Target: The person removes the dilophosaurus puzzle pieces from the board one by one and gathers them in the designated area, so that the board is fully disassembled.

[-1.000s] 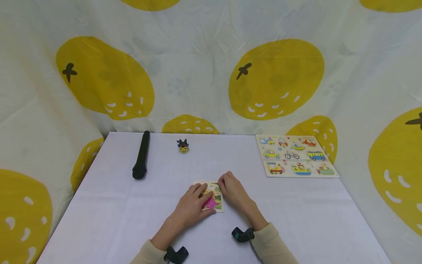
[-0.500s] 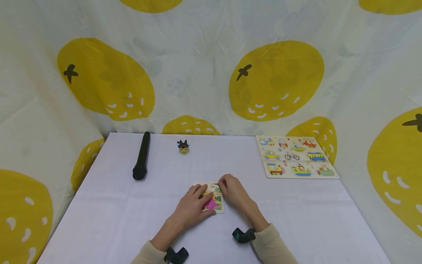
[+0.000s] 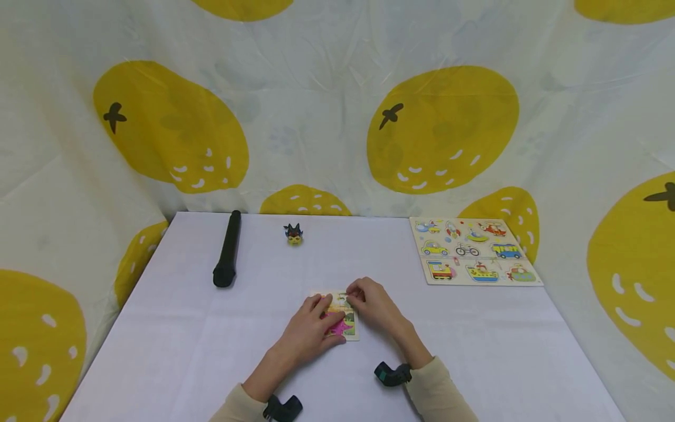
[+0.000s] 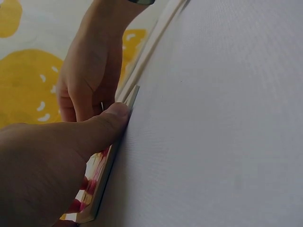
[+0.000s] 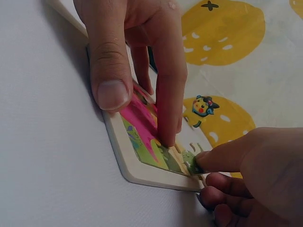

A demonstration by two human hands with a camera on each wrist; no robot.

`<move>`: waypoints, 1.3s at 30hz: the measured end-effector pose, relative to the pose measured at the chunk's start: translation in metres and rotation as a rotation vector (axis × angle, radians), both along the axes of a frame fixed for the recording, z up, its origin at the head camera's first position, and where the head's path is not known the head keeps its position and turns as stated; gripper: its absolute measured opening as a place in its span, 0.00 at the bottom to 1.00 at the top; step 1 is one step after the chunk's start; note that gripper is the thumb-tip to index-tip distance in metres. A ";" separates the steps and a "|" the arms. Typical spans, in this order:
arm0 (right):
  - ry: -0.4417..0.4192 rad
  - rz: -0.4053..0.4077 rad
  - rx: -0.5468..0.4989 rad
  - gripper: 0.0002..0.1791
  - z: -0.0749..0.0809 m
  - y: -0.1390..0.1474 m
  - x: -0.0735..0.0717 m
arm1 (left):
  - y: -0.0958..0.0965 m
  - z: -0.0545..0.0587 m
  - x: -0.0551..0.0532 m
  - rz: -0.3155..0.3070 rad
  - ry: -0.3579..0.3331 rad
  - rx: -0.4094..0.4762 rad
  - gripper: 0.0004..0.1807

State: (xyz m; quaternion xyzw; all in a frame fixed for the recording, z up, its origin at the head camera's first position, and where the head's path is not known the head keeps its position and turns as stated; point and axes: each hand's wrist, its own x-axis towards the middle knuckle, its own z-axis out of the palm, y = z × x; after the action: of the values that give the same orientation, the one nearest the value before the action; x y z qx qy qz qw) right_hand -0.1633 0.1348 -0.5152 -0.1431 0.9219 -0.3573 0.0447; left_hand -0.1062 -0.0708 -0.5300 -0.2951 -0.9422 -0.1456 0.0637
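Puzzle board [image 5: 124,156] is pressed on the table [image 3: 474,346] by the left hand [image 3: 307,329], its fingers straight, and is best kept still while the little green piece [image 5: 188,160], pinched by the right hand [image 3: 375,305], is moved gently.

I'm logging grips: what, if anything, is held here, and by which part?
The right hand seems to pinch a green-patterned puzzle piece by its outer edge; the left hand rests on the puzzle board.
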 end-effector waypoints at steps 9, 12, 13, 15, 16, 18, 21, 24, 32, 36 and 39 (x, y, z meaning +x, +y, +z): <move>-0.078 0.089 -0.075 0.08 0.005 0.005 -0.001 | 0.001 0.001 0.001 0.020 -0.053 -0.041 0.30; -0.089 0.101 -0.088 0.09 0.004 0.007 -0.001 | 0.001 0.000 0.001 0.018 -0.060 -0.045 0.30; -0.093 0.100 -0.095 0.09 0.005 0.007 -0.002 | 0.001 0.001 0.001 0.017 -0.066 -0.045 0.30; -0.100 0.096 -0.101 0.09 0.004 0.008 -0.002 | 0.000 0.002 0.001 0.014 -0.084 -0.048 0.30; -0.104 0.093 -0.104 0.09 0.004 0.008 -0.003 | 0.000 0.003 0.000 0.013 -0.096 -0.049 0.30; -0.109 0.081 -0.107 0.10 0.004 0.008 -0.004 | -0.002 0.004 -0.001 0.011 -0.118 -0.055 0.29; -0.105 0.070 -0.109 0.10 0.003 0.008 -0.006 | -0.003 0.005 -0.001 0.006 -0.145 -0.056 0.29; -0.096 0.056 -0.120 0.09 0.002 0.010 -0.010 | -0.004 0.003 -0.001 -0.002 -0.134 -0.043 0.29; -0.079 -0.024 -0.135 0.11 0.002 0.016 -0.024 | -0.008 0.000 0.004 -0.031 -0.030 0.056 0.26; -0.088 -0.098 -0.156 0.12 0.002 0.022 -0.033 | -0.010 -0.003 0.007 -0.017 -0.040 0.059 0.26; -0.087 -0.141 -0.174 0.13 0.002 0.028 -0.041 | -0.010 -0.006 0.009 -0.003 -0.057 0.064 0.27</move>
State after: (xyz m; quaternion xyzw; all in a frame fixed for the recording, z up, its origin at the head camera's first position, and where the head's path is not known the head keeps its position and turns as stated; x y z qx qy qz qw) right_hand -0.2043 0.1627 -0.5137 -0.0658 0.8923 -0.4442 0.0469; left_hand -0.0972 -0.0810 -0.5356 -0.2900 -0.9380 -0.1841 0.0461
